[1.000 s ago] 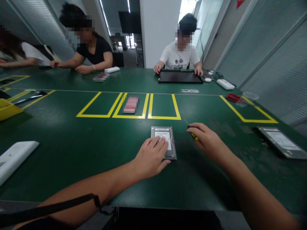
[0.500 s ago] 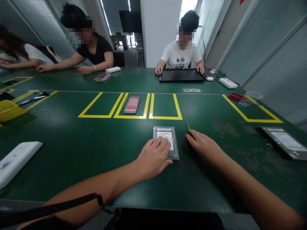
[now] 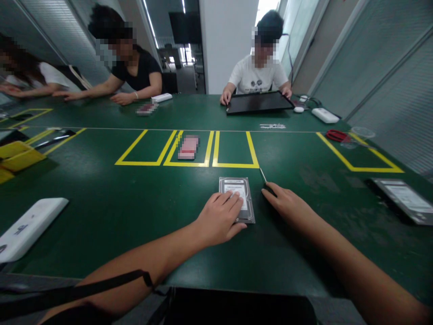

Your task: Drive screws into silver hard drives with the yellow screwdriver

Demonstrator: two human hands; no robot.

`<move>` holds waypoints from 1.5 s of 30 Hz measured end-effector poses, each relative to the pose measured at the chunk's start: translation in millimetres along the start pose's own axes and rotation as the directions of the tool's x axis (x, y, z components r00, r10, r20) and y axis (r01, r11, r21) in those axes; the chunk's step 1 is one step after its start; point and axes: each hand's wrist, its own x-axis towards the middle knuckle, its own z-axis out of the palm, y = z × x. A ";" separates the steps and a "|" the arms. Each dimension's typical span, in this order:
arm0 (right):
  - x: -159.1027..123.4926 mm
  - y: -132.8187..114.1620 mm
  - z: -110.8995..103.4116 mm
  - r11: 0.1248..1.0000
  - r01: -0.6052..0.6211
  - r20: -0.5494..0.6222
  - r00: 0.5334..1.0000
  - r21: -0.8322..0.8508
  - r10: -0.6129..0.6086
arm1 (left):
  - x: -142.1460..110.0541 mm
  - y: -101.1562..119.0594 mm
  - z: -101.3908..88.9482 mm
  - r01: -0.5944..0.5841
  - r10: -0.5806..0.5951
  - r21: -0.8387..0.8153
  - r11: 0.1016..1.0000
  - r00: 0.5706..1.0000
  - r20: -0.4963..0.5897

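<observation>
A silver hard drive [image 3: 248, 203] with a white label lies flat on the green table, before the yellow-taped boxes. My left hand [image 3: 221, 216] rests on top of it, fingers stretched over the label and thumb spread out past the near edge. To the right of the drive, my right hand [image 3: 280, 198] is closed around a tool with a thin metal shaft [image 3: 263, 175]. The shaft points forward, away from the drive; the tool's handle is hidden in my fingers.
Another drive-like unit [image 3: 402, 198] lies at the right. Red-handled scissors or pliers [image 3: 338, 135] and a clear lid [image 3: 363, 132] sit beyond it. At left are a white device [image 3: 37, 225] and a yellow bin [image 3: 23, 155]. Opposite, a person holds a black panel [image 3: 259, 103]; two others sit left.
The person opposite has tilted the black panel, its right side raised. My hands stay in place on the drive and the tool; the view has shifted slightly.
</observation>
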 end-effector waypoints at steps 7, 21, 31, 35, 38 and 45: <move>-13.1 9.6 1.4 0.995 -0.085 0.017 0.996 0.050 0.084 | 0.8 -9.9 -4.2 -0.035 0.034 -0.067 0.997 0.999 -0.017; -95.2 119.5 16.5 0.911 -0.412 0.125 0.904 -0.007 0.409 | 3.1 -22.4 -13.2 -0.112 0.111 -0.094 0.989 0.994 -0.020; -151.6 194.8 22.2 0.655 -0.697 0.230 0.614 -0.292 0.756 | 4.0 -20.7 -13.2 -0.105 0.105 -0.086 0.991 0.994 -0.006; -159.8 209.0 32.1 0.635 -0.729 0.262 0.580 -0.257 0.771 | 4.1 -20.1 -14.0 -0.103 0.103 -0.088 0.991 0.995 0.001; -162.0 213.4 36.6 0.623 -0.746 0.257 0.570 -0.237 0.780 | 4.3 -20.2 -14.4 -0.102 0.102 -0.088 0.991 0.995 0.001; -157.6 216.1 30.2 0.578 -0.777 0.310 0.501 -0.250 0.808 | 3.8 -20.1 -13.1 -0.101 0.101 -0.086 0.991 0.995 -0.003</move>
